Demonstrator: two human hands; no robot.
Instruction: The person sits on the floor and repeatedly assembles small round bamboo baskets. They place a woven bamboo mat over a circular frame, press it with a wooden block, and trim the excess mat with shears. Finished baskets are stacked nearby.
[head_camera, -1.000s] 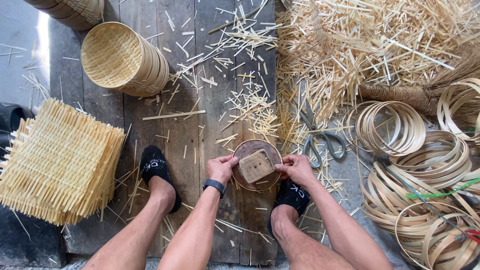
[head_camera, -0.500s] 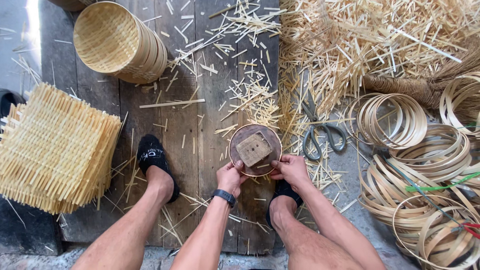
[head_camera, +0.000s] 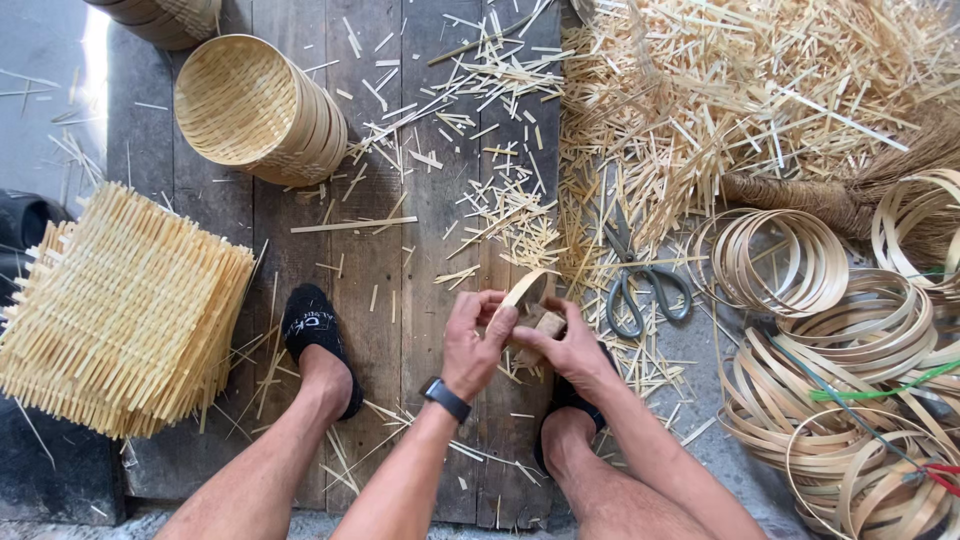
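My left hand (head_camera: 478, 340) and my right hand (head_camera: 568, 345) meet over the plank floor, both gripping a small round bamboo hoop (head_camera: 525, 290) tilted up on edge. A small wooden block (head_camera: 546, 325) sits between the palms, under the hoop, mostly hidden by my fingers. A dark watch is on my left wrist (head_camera: 445, 398). My two feet in black shoes (head_camera: 315, 335) rest on either side of the hands.
A stack of woven bamboo mats (head_camera: 115, 310) lies at left, nested round baskets (head_camera: 260, 110) at the top left. Grey scissors (head_camera: 635, 280) lie right of my hands among bamboo slivers (head_camera: 720, 90). Coiled bamboo hoops (head_camera: 850, 370) pile at right.
The hoop with the block lay flat on the floor before; now both hands have lifted it and tipped it on edge. The camera view shifted slightly.
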